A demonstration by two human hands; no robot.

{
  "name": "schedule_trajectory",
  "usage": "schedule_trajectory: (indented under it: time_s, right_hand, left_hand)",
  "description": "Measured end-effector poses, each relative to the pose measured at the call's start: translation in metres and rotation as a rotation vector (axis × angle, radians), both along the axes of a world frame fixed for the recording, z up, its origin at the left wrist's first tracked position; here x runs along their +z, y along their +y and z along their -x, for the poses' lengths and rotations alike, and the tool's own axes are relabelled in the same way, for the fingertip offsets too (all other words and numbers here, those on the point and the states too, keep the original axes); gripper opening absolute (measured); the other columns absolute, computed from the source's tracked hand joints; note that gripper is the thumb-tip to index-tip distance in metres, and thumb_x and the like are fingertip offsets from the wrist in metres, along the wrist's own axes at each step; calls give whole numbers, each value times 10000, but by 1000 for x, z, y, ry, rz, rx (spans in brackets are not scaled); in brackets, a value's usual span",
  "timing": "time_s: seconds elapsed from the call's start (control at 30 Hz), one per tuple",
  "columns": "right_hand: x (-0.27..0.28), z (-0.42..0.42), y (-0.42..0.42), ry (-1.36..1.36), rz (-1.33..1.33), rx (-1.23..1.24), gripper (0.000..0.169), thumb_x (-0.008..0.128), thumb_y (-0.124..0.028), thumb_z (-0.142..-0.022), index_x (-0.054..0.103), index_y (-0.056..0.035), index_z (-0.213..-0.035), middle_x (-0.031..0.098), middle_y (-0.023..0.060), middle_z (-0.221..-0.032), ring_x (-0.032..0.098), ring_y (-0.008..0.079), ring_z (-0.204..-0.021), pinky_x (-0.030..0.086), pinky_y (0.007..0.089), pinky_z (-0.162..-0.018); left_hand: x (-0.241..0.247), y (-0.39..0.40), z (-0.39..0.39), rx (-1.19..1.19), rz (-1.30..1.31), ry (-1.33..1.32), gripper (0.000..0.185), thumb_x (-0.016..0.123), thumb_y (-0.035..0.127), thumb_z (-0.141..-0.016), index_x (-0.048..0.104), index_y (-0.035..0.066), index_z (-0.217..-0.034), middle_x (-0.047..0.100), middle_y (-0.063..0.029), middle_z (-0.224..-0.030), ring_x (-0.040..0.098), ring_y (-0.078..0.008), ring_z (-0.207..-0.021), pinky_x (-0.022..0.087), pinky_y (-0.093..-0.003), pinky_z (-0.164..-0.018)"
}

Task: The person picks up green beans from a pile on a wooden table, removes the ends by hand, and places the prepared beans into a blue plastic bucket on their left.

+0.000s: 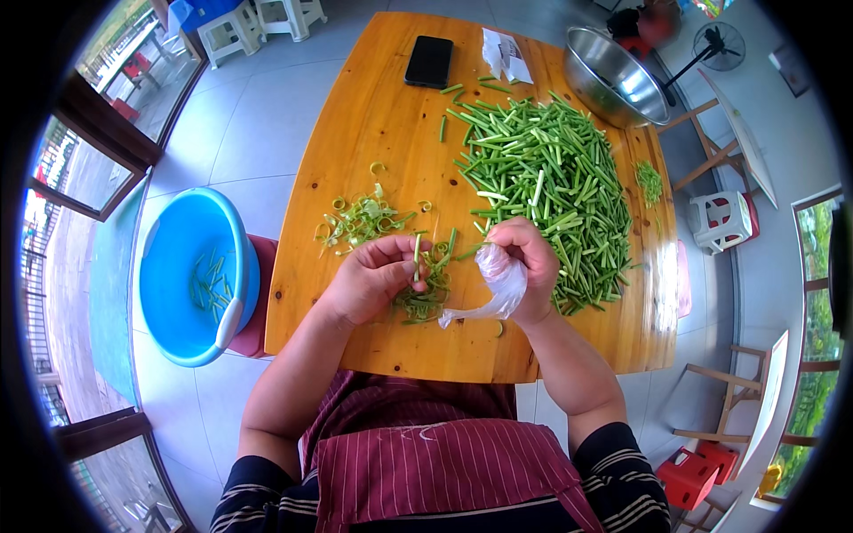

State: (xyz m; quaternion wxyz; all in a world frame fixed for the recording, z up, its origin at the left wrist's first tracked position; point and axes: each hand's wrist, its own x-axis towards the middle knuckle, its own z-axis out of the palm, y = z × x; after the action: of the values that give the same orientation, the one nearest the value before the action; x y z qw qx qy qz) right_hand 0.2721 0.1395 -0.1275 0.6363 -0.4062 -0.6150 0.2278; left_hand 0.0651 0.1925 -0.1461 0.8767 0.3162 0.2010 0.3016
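Note:
Between the thumb and fingers of my left hand [383,270] a short piece of green stem [418,256] stands upright. My right hand [533,266] is closed, with crumpled clear plastic film [500,283] about its fingers and hanging down to the left. A green stem end shows at its fingertips; whether they pinch it I cannot tell. Just beyond my right hand lies a large heap of cut green stems [546,166], which look like garlic scapes. Curled green peelings [426,293] lie under and beside my left hand, and a paler pile of peelings [363,216] lies farther off.
The wooden table [373,133] carries a black phone [428,61], a torn white packet [505,56], a steel basin [616,76] and a small clump of green bits [648,183]. Left of the table, a blue tub [186,220] with a few cut stems rests on a reddish stool [260,293].

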Motion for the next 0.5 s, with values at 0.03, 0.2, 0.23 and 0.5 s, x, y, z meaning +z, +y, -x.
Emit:
schedule_trajectory:
  time_s: [0.03, 0.2, 0.23, 0.5]
  right_hand:
    - [0, -1, 1, -8, 19, 16, 203, 681, 41, -713, 549, -37, -846, 546, 40, -788, 469, 82, -607, 365, 202, -518]
    - [1, 10, 3, -89, 36, 131, 201, 655, 63, -707, 549, -60, -825, 555, 44, -795, 494, 95, -608, 392, 212, -527]
    - [1, 12, 3, -79, 36, 143, 200, 650, 67, -705, 549, -63, -818, 557, 44, -797, 502, 98, -610, 399, 215, -529]
    - [4, 10, 1, -267, 133, 180, 208, 658, 33, -723, 600, -56, -902, 579, 62, -723, 567, 156, -618, 450, 255, -549]
  left_hand:
    - [0, 0, 0, 8, 32, -35, 125, 590, 16, -837, 571, 35, -960, 624, -79, -887, 595, -180, -763, 463, -340, -862]
    - [-4, 3, 1, 30, 10, -140, 124, 592, 5, -827, 560, 50, -938, 624, -90, -889, 597, -200, -770, 446, -390, -899]
    - [-3, 4, 1, 33, 12, -138, 124, 593, 4, -826, 558, 52, -934, 624, -91, -890, 598, -202, -771, 447, -393, -895]
    - [-5, 3, 2, 59, 21, -171, 82, 590, 17, -843, 557, 53, -909, 618, -79, -867, 602, -187, -758, 482, -328, -797]
